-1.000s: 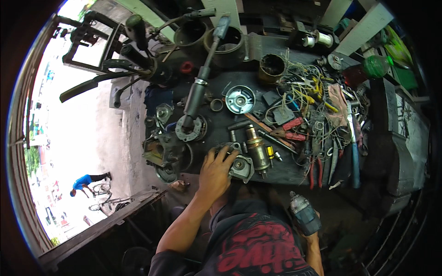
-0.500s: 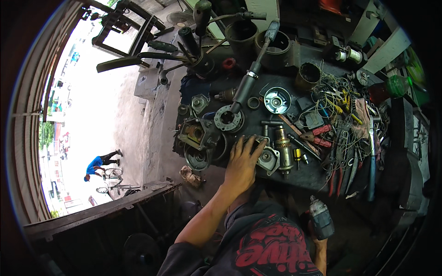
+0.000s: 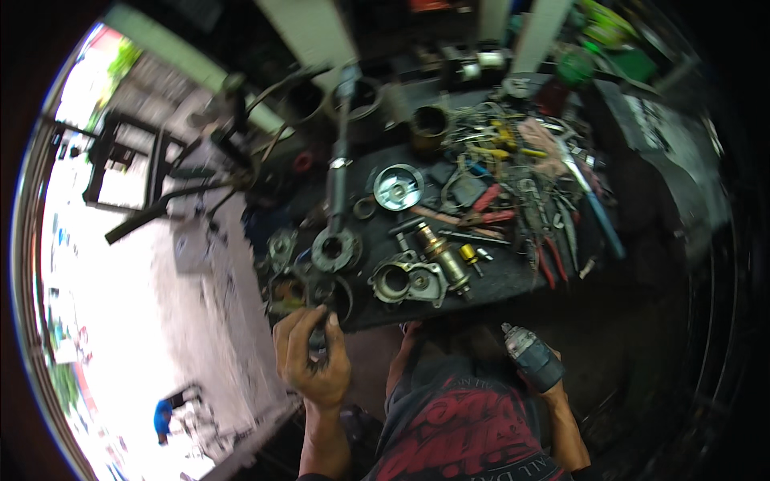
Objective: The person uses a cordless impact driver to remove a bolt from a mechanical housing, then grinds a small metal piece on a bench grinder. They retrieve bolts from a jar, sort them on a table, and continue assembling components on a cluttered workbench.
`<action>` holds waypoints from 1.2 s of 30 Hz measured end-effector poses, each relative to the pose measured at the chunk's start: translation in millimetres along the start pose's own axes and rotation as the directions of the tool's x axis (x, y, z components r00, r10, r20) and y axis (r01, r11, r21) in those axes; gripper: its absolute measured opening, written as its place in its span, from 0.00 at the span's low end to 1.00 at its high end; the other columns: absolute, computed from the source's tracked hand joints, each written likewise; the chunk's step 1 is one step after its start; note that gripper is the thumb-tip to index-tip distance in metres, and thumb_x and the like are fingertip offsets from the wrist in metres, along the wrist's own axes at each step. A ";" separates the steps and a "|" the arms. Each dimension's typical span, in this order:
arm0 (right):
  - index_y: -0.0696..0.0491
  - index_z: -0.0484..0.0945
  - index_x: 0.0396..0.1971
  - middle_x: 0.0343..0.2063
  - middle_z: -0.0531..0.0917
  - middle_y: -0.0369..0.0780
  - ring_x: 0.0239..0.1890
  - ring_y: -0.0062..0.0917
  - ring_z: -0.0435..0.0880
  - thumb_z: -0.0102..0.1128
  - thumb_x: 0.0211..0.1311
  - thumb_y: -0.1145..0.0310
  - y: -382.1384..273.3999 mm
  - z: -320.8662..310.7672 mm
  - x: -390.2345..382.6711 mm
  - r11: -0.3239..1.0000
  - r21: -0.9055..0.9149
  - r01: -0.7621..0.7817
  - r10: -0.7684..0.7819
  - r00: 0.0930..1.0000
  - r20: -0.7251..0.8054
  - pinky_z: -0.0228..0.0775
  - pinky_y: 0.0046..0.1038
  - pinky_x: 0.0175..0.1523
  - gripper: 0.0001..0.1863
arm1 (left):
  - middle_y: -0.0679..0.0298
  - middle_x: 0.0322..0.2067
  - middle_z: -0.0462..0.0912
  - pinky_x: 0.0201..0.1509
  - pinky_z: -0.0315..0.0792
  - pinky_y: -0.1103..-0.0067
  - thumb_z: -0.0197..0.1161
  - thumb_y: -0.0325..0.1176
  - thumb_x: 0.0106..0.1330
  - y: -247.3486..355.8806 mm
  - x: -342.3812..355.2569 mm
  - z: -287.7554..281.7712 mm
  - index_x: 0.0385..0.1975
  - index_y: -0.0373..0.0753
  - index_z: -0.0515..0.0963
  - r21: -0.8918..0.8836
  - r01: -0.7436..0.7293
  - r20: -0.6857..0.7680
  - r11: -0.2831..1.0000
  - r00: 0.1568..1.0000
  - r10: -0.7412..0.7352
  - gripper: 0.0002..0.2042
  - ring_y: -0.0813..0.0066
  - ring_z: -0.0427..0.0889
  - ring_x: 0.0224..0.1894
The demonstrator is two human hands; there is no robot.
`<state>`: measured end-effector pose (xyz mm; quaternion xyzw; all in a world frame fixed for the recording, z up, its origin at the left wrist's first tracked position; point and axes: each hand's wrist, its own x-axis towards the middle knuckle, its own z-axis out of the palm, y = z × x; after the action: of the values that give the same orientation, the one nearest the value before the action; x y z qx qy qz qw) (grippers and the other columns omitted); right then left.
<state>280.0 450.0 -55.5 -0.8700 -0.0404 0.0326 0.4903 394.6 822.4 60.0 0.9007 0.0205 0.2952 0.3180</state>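
Off the bench's front left edge, my left hand [image 3: 313,361] is raised with its fingers curled in toward the thumb; whether anything small is between them cannot be made out. Just beyond its fingertips lies a round metal casing [image 3: 343,298], partly covered. My right hand [image 3: 549,378] is low at the right, closed round a power driver [image 3: 531,356] with a grey tapered nose and dark body, pointing up and left. Between the hands on the bench rest a cast metal housing [image 3: 393,282] with round openings and a motor armature [image 3: 443,260] with copper and silver bands.
A long-handled tool [image 3: 338,184] stands in a ring-shaped part [image 3: 335,251]. Behind is a shiny metal cup [image 3: 399,187]. Pliers [image 3: 491,210], tangled wire and hand tools crowd the right; a yellow screwdriver [image 3: 469,254] lies nearer. Metal cylinders [image 3: 429,128] line the back.
My left hand has come off the cast housing and moved left and nearer, its fingers curling. My right hand still holds the power driver. The whole view has shifted and blurred slightly.
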 end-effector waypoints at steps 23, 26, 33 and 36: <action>0.55 0.76 0.61 0.52 0.86 0.48 0.50 0.41 0.88 0.79 0.47 0.57 131.7 -159.1 -268.3 0.852 0.412 -0.323 0.519 0.414 -0.748 0.79 0.39 0.56 0.40 | 0.64 0.43 0.84 0.50 0.76 0.78 0.55 0.42 0.81 412.1 -296.8 355.2 0.57 0.32 0.80 -0.197 0.480 0.775 0.855 -0.458 0.435 0.19 0.77 0.81 0.44; 0.54 0.77 0.61 0.53 0.85 0.46 0.53 0.42 0.87 0.78 0.50 0.57 140.1 -182.6 -312.3 0.834 0.201 -0.514 0.357 0.225 -0.906 0.79 0.41 0.58 0.37 | 0.67 0.34 0.84 0.41 0.73 0.80 0.56 0.44 0.81 500.2 -351.0 362.8 0.46 0.32 0.83 -0.072 0.486 0.636 0.871 -0.651 0.415 0.19 0.79 0.79 0.34; 0.52 0.76 0.61 0.54 0.85 0.46 0.54 0.37 0.87 0.79 0.50 0.57 162.4 -169.0 -385.8 0.714 0.639 -0.286 0.560 -0.317 -0.766 0.76 0.40 0.60 0.37 | 0.66 0.26 0.83 0.34 0.73 0.80 0.62 0.35 0.77 646.0 -493.0 355.5 0.37 0.32 0.83 -0.302 0.251 0.206 0.920 -0.925 0.320 0.12 0.79 0.78 0.27; 0.52 0.76 0.61 0.52 0.86 0.47 0.54 0.43 0.87 0.79 0.47 0.55 176.9 -173.1 -410.3 0.785 0.563 -0.257 0.350 -0.565 -0.747 0.76 0.41 0.61 0.40 | 0.65 0.27 0.84 0.35 0.74 0.80 0.63 0.33 0.76 686.8 -558.6 342.7 0.39 0.31 0.83 -0.426 0.151 0.081 0.892 -0.976 0.204 0.10 0.78 0.79 0.27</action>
<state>-104.6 169.5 -110.4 -0.4308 0.6693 -0.5391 0.2754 16.9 -42.6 -41.7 0.3176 -0.5267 -0.7863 0.0590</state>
